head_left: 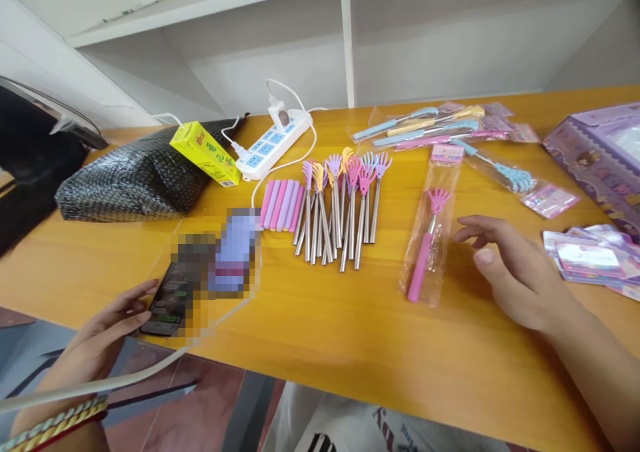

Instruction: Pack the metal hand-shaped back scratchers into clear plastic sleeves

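A pink back scratcher [424,255] is lying flat on the counter [320,332] in a clear sleeve, its hand-shaped head pointing toward the shelf. The printed card at the sleeve's top is showing lettering too small to read. Just beside it, the right hand [520,279] is hovering with its grip released, thumb and fingers apart and holding nothing. The left hand [107,325] is touching the left side of a dark phone [167,305] near the counter's front edge; whether its grip is clasping the phone or only resting there, I cannot tell. Pixelation is hiding the phone's upper part and most of a bluish object [233,252] beside it.

Between the hands, metal-stemmed scratchers [345,205] are lying in a heap, with pink and lilac handles [280,205] lining up to its left. Behind the pink scratcher, more wrapped scratchers [425,129] are lying in blue, yellow and pink. A purple box [590,159] and a pile of cards [590,255] are sitting at the right, their print unreadable.

At the back left, a yellow carton [206,153] is showing green characters, apparently 菊花茶, and is leaning on a black bubble-wrapped parcel [135,175] beside a white power strip [274,145].
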The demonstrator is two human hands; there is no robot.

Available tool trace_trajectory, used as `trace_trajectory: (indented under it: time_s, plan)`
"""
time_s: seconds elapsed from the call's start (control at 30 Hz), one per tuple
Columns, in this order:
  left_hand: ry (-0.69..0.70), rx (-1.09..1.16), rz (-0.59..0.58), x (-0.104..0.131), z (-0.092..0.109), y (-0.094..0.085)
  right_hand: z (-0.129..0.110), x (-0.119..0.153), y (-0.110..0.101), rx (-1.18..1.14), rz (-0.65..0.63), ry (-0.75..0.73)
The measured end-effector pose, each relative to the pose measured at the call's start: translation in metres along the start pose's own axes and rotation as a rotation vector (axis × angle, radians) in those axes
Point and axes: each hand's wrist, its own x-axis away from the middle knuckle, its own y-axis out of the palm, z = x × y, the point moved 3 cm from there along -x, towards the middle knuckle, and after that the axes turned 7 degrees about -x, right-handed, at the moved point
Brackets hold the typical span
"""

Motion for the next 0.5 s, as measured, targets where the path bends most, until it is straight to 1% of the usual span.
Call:
trace_trajectory:
  time_s: [0.13,0.23,0.37,0.5]
  plan:
    - [-0.059,0.011,-0.076,0.0011,-0.0011,-0.0069,0.0006,-0.0001,0.0004,-0.005,-0.002,0.008]
    - [-0.053,-0.011,-0.109,0.0001,0.0007,-0.0059,0.0008,-0.0001,0.0005,-0.001,-0.002,0.006]
    - [-0.004,-0.027,-0.089,0.0001,0.0039,-0.0036,0.0012,0.0002,0.0000,0.012,-0.011,0.004]
    - [-0.009,-0.033,-0.063,0.0032,0.0056,-0.0024,0.0015,0.0002,0.0011,0.011,-0.019,0.001]
